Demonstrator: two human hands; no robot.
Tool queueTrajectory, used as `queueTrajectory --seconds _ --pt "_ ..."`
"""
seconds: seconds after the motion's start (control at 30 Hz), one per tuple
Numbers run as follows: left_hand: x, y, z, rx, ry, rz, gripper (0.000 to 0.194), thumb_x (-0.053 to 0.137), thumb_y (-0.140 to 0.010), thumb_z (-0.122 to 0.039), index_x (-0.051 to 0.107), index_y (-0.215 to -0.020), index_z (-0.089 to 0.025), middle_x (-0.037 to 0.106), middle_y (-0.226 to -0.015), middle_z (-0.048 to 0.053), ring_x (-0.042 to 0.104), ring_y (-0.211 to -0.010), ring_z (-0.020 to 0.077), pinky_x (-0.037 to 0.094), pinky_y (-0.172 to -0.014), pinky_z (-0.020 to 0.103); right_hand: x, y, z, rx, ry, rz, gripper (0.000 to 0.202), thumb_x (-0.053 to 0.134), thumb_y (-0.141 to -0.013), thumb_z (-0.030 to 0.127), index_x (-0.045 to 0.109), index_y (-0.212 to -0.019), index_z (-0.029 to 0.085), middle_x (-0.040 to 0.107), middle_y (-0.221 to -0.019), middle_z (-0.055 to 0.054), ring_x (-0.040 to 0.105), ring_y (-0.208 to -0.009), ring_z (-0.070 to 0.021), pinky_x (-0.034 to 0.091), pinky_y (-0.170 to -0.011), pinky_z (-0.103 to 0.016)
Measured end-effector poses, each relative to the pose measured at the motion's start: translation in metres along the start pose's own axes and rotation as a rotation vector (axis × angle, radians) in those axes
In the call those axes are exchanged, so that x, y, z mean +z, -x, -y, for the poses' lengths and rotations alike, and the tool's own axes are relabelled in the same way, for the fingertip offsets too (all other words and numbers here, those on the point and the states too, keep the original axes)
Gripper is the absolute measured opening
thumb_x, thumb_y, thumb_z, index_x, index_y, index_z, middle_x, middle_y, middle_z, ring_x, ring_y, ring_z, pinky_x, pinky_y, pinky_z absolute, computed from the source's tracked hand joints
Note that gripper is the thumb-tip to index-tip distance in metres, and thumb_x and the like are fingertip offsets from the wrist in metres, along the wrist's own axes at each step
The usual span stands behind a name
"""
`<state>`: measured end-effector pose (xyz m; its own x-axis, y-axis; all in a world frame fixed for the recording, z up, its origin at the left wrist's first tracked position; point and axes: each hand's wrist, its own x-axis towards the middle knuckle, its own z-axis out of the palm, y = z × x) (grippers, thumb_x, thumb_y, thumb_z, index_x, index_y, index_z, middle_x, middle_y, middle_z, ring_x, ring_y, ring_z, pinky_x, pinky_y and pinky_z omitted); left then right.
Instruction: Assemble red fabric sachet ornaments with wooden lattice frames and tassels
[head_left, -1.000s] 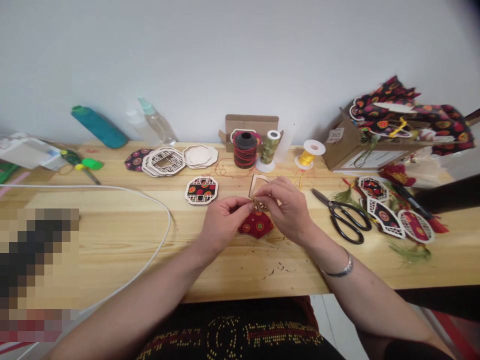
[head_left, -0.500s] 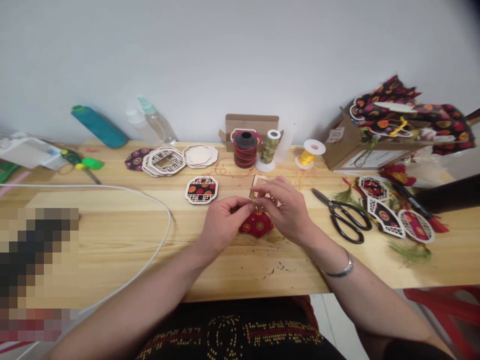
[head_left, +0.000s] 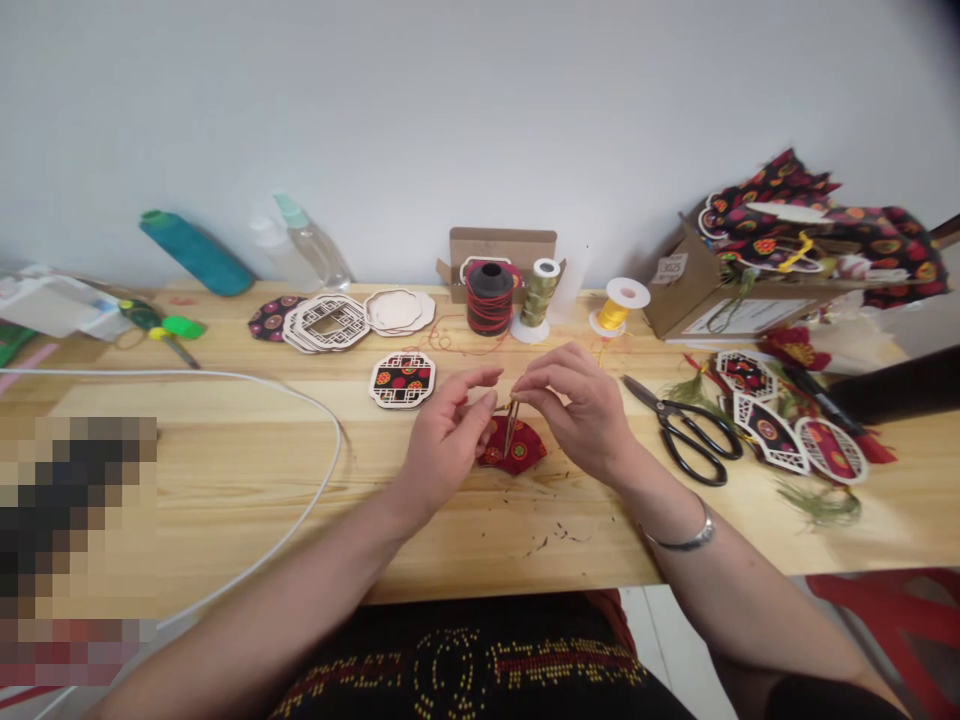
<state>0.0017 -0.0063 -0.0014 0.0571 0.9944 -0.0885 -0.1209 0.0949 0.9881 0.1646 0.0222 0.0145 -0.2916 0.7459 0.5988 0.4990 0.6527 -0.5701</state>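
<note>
A fan-shaped red fabric piece (head_left: 529,447) with round patterns lies on the wooden table. Just above it hangs a thin yellowish cord (head_left: 511,425), looped below the fingertips. My right hand (head_left: 574,405) pinches at the top of this cord. To the left, my left hand (head_left: 452,425) has thumb and forefinger bent near each other; whether a strand lies between them is too small to tell. A patterned piece with a pale lattice frame (head_left: 402,380) rests left of my hands.
Black-handled scissors (head_left: 694,440) lie right of my hands. Behind stand a red-black spool (head_left: 490,300), a green spool (head_left: 538,298) and a yellow spool (head_left: 619,305). A cardboard box (head_left: 720,305) holds fabric at the right. A white cable (head_left: 330,480) curves at the left.
My hands have moved apart, my left slightly left and my right slightly right. The looped cord and more of the red fabric now show between them.
</note>
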Motion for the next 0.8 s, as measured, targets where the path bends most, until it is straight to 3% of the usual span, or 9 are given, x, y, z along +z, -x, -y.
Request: queueTrajectory --seconds 0.17,0.37,0.6,0.8 --pt "-0.0012 -0.0006 0.0023 0.136 -0.144 0.033 0.016 0.064 -0.082 -0.029 0.075 -0.092 -0.023 0.061 -0.089 0.003 0.051 -0.056 0.0079 0.04 -0.046 0.022 0.0003 0.0005 -0.0008 0.031 -0.052 -0.001 0.01 0.065 -0.083 0.017 0.068 -0.075 0.022 0.066 -0.076 -0.002 0.057 -0.076 -0.0164 0.046 -0.068 -0.032" --pt "-0.0012 -0.002 0.0007 0.21 -0.179 0.064 0.011 0.068 -0.077 -0.022 0.077 -0.084 -0.023 0.063 -0.079 0.002 0.057 -0.072 0.0132 0.046 -0.064 0.024 0.0027 0.0022 0.0005 0.095 -0.136 0.014 0.01 0.066 -0.082 0.015 0.069 -0.075 0.021 0.065 -0.075 -0.001 0.058 -0.078 -0.016 0.046 -0.069 -0.031" --pt "-0.0031 -0.003 -0.001 0.054 -0.111 0.011 0.013 0.071 -0.074 -0.032 0.075 -0.079 -0.02 0.063 -0.075 0.001 0.055 -0.064 0.0116 0.044 -0.056 0.024 0.0028 0.0006 0.0014 0.286 -0.278 0.038 0.01 0.063 -0.083 0.018 0.072 -0.079 0.022 0.07 -0.079 -0.002 0.061 -0.08 -0.0156 0.047 -0.073 -0.033" --pt "-0.0056 -0.0048 0.0038 -0.01 -0.038 -0.036 0.017 0.073 -0.073 -0.035 0.075 -0.081 -0.02 0.063 -0.072 0.0 0.051 -0.058 0.0101 0.042 -0.052 0.023 0.0074 0.0011 -0.0031 0.439 -0.401 0.069 0.006 0.071 -0.075 0.024 0.072 -0.079 0.02 0.071 -0.075 -0.002 0.061 -0.07 -0.0142 0.048 -0.064 -0.029"
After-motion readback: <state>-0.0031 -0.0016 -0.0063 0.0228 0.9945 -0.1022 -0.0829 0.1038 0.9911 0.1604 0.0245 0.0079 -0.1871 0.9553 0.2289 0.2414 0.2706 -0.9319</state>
